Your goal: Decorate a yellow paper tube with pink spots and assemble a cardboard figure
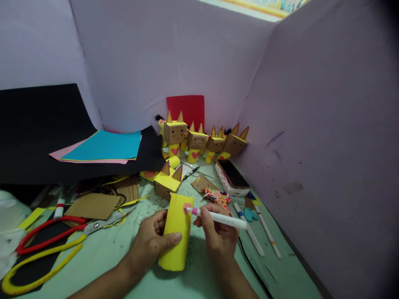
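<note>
My left hand is closed round a yellow paper-covered tube, its thumb lying across the front. The tube leans slightly, its lower end close to the green tabletop. In my right hand is a white marker with a pink band. Its tip touches a pink patch near the tube's upper right edge. Just behind the tube sits a cardboard box head with a yellow top and two pointed ears.
Finished-looking cardboard figures stand along the back wall. Red-and-yellow-handled scissors lie at left, near cardboard scraps and coloured paper sheets. At right are a phone, more markers and a black cable.
</note>
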